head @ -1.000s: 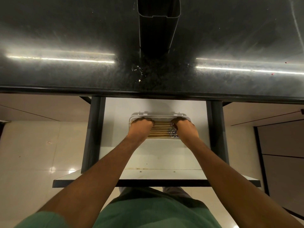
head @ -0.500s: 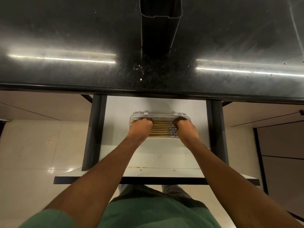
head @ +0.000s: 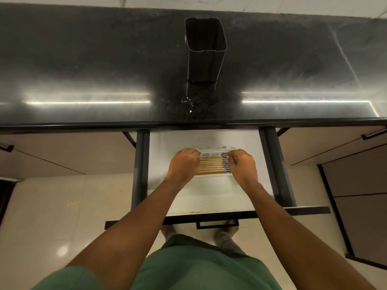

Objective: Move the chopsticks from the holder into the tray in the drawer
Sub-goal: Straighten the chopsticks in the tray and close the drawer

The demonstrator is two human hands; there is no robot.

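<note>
Knuckles curled, your left hand (head: 184,164) and right hand (head: 243,166) press both ends of the tan wooden chopsticks (head: 210,165), squaring them inside the white plastic tray (head: 211,152) in the open drawer (head: 209,197); the dark rectangular holder (head: 206,51) looks empty.

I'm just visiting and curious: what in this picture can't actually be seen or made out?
Head view only:
- Ends of the chopsticks: covered by the left hand and right hand.
- Tray ends: hidden under both hands.
- Dark pattern on the chopsticks' right ends: too small to read.
- Holder bottom: too dark to tell whether anything remains inside.
- Drawer back: hidden under the countertop.
</note>
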